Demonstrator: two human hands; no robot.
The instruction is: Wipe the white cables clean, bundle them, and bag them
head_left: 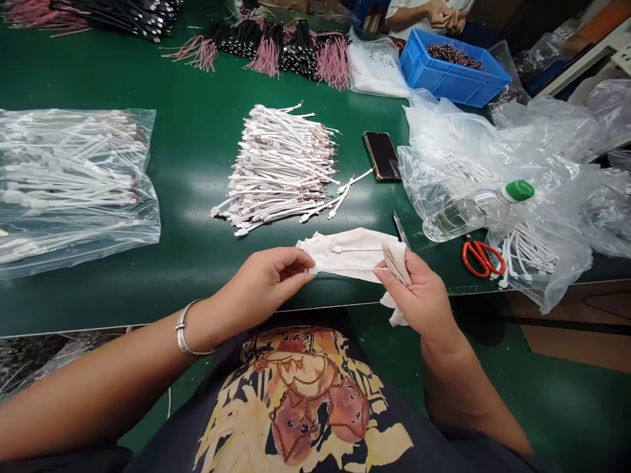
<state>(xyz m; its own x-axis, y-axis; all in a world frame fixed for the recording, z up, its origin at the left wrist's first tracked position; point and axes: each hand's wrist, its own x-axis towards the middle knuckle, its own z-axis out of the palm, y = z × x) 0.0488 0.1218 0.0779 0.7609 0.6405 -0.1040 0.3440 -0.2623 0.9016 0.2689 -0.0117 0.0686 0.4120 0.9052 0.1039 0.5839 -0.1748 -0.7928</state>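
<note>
My left hand (269,279) pinches the white connector end of a cable (311,270) at the near left edge of a white cloth. My right hand (419,289) is closed on a bunched part of the cloth (352,253), with folds showing between thumb and fingers. Another short white cable (357,249) lies across the flat part of the cloth between my hands. Beyond the cloth, a large pile of white cables (283,171) rests on the green table, with a few loose cables (340,197) at its right side.
Bagged white cables (73,190) lie left. At the right are a phone (382,156), clear bottle (463,213), red-handled scissors (480,256) and plastic bags (552,223). Black and pink cable bundles (296,49) and a blue bin (448,79) stand behind, near another person's hands (445,16).
</note>
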